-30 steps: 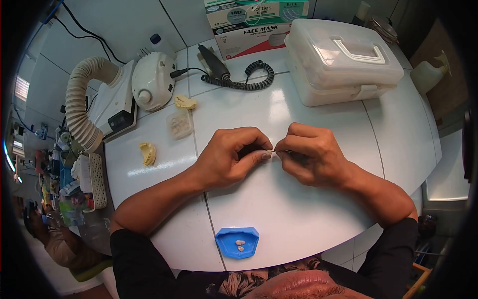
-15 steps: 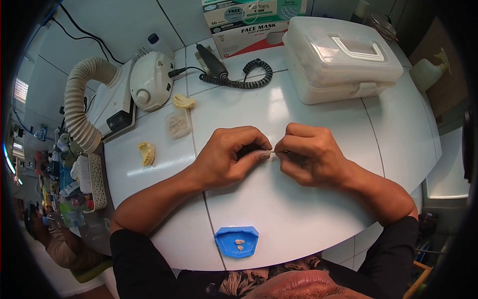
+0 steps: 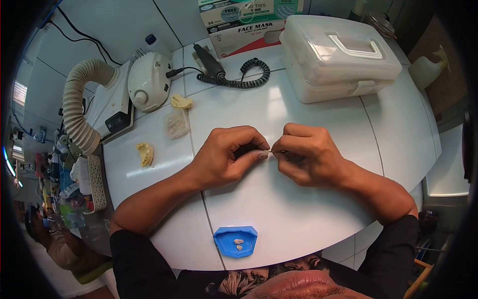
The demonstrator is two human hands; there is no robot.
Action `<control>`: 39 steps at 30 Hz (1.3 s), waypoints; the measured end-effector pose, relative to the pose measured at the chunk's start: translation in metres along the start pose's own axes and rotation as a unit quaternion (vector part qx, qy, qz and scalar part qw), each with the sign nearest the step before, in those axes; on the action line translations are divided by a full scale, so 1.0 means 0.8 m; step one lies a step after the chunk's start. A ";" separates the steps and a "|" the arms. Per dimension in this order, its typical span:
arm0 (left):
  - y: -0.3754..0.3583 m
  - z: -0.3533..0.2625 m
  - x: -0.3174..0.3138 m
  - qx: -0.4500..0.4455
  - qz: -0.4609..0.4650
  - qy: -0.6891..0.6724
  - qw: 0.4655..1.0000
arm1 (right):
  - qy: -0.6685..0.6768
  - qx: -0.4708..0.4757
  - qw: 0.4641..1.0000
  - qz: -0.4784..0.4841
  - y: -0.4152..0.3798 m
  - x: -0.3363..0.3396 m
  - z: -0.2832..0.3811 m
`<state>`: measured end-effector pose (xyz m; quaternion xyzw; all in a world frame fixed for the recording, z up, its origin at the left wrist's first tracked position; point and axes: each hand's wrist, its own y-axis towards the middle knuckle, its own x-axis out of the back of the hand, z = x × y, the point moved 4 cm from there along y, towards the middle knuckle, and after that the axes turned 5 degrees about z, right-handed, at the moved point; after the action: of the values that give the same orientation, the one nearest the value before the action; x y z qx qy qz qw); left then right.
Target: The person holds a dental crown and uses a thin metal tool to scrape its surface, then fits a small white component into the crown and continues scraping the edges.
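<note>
My left hand [image 3: 231, 152] is closed, thumb and forefinger pinching a tiny whitish piece whose kind I cannot make out. Facing it over the white table, my right hand [image 3: 311, 157] grips a thin dark tool, mostly hidden by the fingers. The tool's tip meets or nearly meets the whitish piece between the two hands. Closer to my body lies a blue angular tray [image 3: 219, 242] with small pale tooth-like pieces [image 3: 239, 244] in it.
Yellowish dental casts [image 3: 145, 154] and a small clear box [image 3: 176, 124] lie left. Behind them stand a white control unit [image 3: 149, 82], a ribbed hose [image 3: 74, 99] and a black handpiece [image 3: 209, 62] with coiled cord. A lidded case [image 3: 341, 60] sits back right. Another person [image 3: 69, 249] is at far left.
Both hands hold nearly the same pose, fingertips together. The whole view has shifted very slightly; nothing was let go or picked up.
</note>
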<state>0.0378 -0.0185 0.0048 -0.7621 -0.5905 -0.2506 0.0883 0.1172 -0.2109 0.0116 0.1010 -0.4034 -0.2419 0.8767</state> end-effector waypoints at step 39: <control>0.001 -0.004 0.002 0.026 0.025 0.007 0.999 | -0.004 -0.002 1.000 0.006 0.000 -0.001 0.002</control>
<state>0.0379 -0.0189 0.0079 -0.7725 -0.5766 -0.2383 0.1182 0.1157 -0.2103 0.0117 0.0956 -0.4072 -0.2384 0.8765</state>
